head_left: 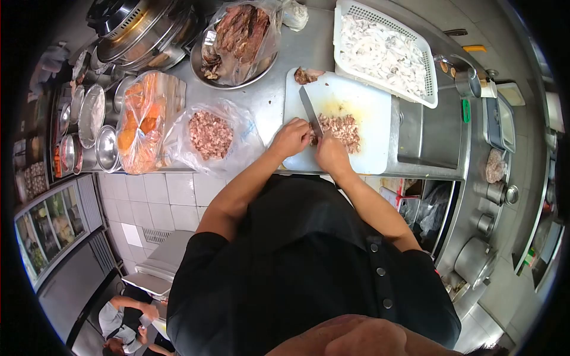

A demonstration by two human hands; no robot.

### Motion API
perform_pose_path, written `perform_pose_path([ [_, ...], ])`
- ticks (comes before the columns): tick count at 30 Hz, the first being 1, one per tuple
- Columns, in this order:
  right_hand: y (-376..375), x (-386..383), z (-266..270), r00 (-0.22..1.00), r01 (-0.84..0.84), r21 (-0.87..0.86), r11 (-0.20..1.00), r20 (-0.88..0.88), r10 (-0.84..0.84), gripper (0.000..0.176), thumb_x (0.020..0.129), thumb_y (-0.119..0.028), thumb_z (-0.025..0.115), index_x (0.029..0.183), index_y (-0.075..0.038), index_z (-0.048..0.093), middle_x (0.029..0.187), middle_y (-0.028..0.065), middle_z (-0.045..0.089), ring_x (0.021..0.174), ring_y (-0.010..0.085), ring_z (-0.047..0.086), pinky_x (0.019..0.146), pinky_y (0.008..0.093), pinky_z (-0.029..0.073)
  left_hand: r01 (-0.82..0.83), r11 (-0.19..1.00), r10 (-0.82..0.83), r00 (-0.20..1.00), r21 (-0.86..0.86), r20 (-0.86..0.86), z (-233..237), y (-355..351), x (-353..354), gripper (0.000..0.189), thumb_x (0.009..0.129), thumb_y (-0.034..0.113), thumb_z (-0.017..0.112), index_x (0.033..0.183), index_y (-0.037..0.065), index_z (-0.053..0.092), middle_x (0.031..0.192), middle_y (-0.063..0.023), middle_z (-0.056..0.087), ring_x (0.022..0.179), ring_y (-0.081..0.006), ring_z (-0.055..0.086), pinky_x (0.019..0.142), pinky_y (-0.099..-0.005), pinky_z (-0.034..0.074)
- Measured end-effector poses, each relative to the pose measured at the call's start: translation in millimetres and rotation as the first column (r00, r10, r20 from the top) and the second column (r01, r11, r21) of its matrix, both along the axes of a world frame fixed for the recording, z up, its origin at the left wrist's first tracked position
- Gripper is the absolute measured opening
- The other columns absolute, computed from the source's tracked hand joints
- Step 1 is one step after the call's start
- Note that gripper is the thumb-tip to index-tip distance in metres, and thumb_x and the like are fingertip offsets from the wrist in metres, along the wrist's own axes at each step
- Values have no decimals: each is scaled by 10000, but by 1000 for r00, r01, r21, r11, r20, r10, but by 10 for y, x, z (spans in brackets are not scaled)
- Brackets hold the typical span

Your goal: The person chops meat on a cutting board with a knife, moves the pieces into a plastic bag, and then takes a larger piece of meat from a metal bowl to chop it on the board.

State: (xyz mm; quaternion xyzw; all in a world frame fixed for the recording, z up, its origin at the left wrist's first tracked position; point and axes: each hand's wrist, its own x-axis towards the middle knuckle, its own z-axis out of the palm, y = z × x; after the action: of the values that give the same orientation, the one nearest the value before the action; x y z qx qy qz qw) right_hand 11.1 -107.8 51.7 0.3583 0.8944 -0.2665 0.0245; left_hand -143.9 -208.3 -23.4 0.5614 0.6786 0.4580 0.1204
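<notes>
In the head view my right hand [333, 155] grips the handle of a kitchen knife [309, 107], its blade pointing away over a white cutting board [371, 157]. My left hand [291, 138] is closed, with curled fingertips against a small bit of meat beside the blade; the hand mostly hides it. Diced meat [343, 130] lies in a pile right of the knife. A larger chunk of meat [307, 75] sits at the board's far left corner. To the left of my left arm, an open plastic bag [242, 127] holds more diced meat [211, 135].
A white basket [432, 83] of pale sliced food overlaps the board's far right corner. A metal bowl [237, 84] with bagged dark meat stands far left. Bagged orange pieces [138, 118] and metal bowls [107, 148] line the left. A sink [430, 133] lies right. Another person [122, 320] works lower left.
</notes>
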Motion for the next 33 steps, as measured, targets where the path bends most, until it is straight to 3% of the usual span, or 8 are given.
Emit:
perform_pose_path([
  [4,282,-177,303,997,-82,16,997,11,82,290,1055,-177,570,1038,100,651,856,378,705,813,554,712,762,621,574,12,1000,-12,1000,1,2,-18,-17,-6,116,816,14,740,846,32,629,929,-130,664,942,-353,654,834,-454,565],
  [6,334,-171,558,981,-34,-240,970,179,79,284,1052,-171,578,1020,105,637,861,391,699,815,557,712,761,624,572,-18,1000,18,1000,18,-3,-2,-24,0,100,826,26,734,836,27,634,902,-128,658,921,-348,649,825,-454,564],
  [9,-49,-34,92,999,5,-29,1000,-47,-7,302,1053,-186,590,1014,110,633,880,393,702,844,557,714,768,618,575,14,1000,-13,999,-27,34,-45,-49,-18,123,842,27,741,855,26,619,962,-142,672,971,-372,655,859,-471,560],
  [17,187,77,152,999,10,-40,999,47,-8,292,1056,-201,596,1071,85,652,948,380,719,882,555,714,818,629,567,-50,997,45,995,-50,-90,286,-244,145,121,897,47,741,1006,14,699,1071,-160,686,1060,-371,665,933,-458,556],
  [24,312,202,401,999,43,-6,999,-29,-43,254,1055,-178,610,1016,69,654,906,357,720,896,552,711,815,627,562,63,998,-64,997,-14,-52,28,53,238,143,867,31,765,981,12,682,1085,-140,665,1040,-361,671,922,-448,570],
  [26,412,146,377,997,29,-11,1000,-71,-30,246,1051,-168,608,1011,69,657,911,358,722,904,548,714,823,626,563,53,998,-50,990,-18,135,99,33,219,125,864,14,754,952,19,665,1083,-130,668,1024,-360,678,903,-455,578],
  [28,487,81,331,990,-120,-10,993,73,121,253,1051,-166,594,1005,73,662,926,359,724,898,542,717,819,628,567,52,998,-50,991,-21,121,85,-12,174,117,861,8,746,934,18,655,1063,-129,671,1010,-364,678,892,-461,580],
  [33,252,116,56,996,-34,-42,999,78,37,281,1059,-195,578,1038,71,667,918,367,722,882,549,717,805,627,574,68,997,-66,995,-20,75,-16,-5,121,105,848,-9,724,901,10,635,1014,-132,676,998,-377,676,889,-463,580],
])
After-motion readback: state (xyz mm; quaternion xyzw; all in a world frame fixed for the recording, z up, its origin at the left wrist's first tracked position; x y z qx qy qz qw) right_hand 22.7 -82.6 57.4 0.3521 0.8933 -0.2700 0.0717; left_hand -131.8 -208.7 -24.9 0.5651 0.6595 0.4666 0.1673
